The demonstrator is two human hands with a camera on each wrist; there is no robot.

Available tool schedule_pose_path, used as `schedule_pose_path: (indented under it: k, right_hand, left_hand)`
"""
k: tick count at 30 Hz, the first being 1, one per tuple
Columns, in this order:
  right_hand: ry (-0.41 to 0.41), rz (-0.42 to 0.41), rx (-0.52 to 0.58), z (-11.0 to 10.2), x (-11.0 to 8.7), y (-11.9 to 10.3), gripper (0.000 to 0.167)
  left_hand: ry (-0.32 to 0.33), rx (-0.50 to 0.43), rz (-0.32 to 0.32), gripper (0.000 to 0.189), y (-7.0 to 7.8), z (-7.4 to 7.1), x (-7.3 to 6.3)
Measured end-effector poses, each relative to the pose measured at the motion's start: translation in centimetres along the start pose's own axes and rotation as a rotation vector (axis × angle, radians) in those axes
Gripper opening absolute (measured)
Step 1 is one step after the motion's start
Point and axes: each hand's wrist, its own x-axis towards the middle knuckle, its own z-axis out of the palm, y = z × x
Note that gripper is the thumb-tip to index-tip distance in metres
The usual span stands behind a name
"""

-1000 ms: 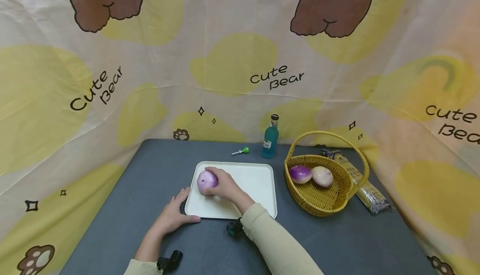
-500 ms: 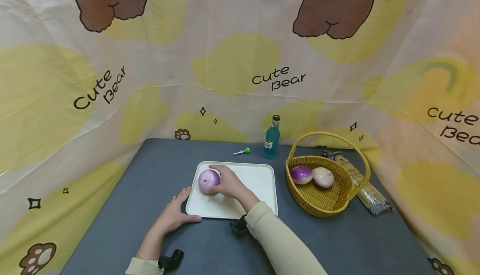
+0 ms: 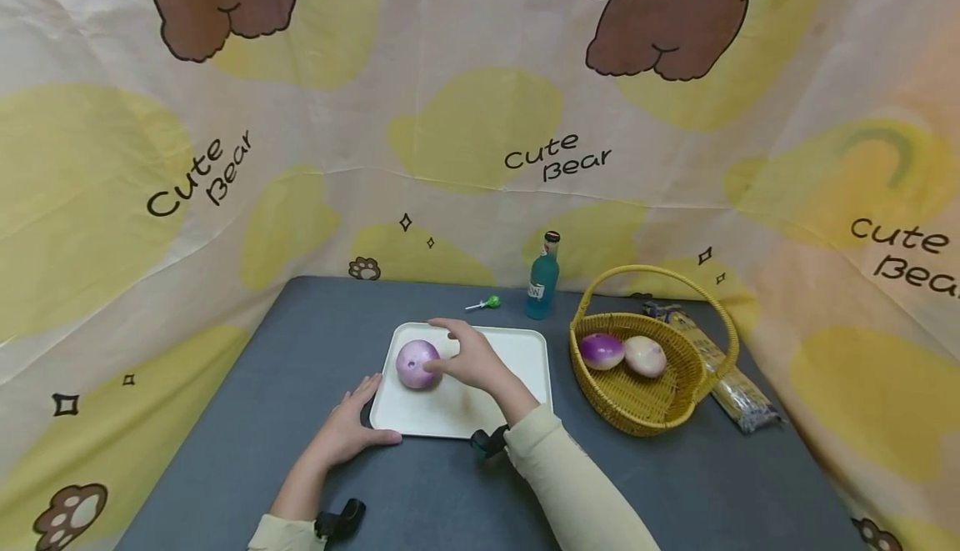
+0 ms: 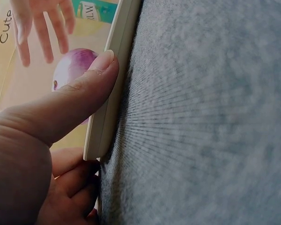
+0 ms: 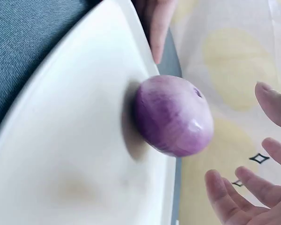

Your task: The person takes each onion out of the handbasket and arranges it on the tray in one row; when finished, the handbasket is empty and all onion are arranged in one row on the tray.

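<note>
A round, glossy purple vegetable [image 3: 416, 364] with a small dark pit in its top rests on the white tray [image 3: 502, 376], towards its left side. My right hand [image 3: 476, 359] is just right of it, fingers and thumb spread, holding nothing. In the right wrist view a gap shows between the vegetable [image 5: 173, 115] and the right hand's fingers [image 5: 260, 183]. My left hand [image 3: 347, 428] lies at the tray's near left corner. Its straight thumb [image 4: 79, 93] rests on the near rim, and its other fingers lie along the left side.
Right of the tray stands a yellow wicker basket [image 3: 637, 418] with a tall handle, holding a purple-and-white vegetable [image 3: 602, 352] and a whitish one [image 3: 645, 356]. A long clear packet [image 3: 738, 393] lies behind it. A blue bottle [image 3: 542, 284] and green lollipop [image 3: 491, 302] are at the back.
My right hand has let go of the purple vegetable and drawn back a little to the right, its fingers opening. The vegetable stays on the tray, and my left hand keeps its place at the corner.
</note>
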Motion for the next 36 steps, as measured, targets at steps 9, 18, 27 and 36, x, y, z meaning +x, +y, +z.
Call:
schedule_pose_path:
  k: [9, 18, 27, 36]
  right_hand:
    - [0.026, -0.040, 0.104, -2.1, -1.4, -0.6, 0.068]
    - [0.058, -0.050, 0.078, -3.9, -2.6, -0.8, 0.066]
    - [0.100, -0.090, 0.099, -5.6, -3.4, -1.0, 0.066]
    - [0.165, -0.110, 0.078, -7.5, -5.0, -0.4, 0.064]
  left_hand:
    - [-0.007, -0.007, 0.020, 0.118, 0.0, 0.0, 0.1]
    - [-0.005, -0.002, 0.027, 0.118, 0.4, -0.1, 0.0]
    - [-0.004, 0.000, 0.032, 0.117, 0.2, -0.4, -0.1]
    - [-0.008, -0.013, 0.027, 0.118, 0.1, -0.1, 0.2]
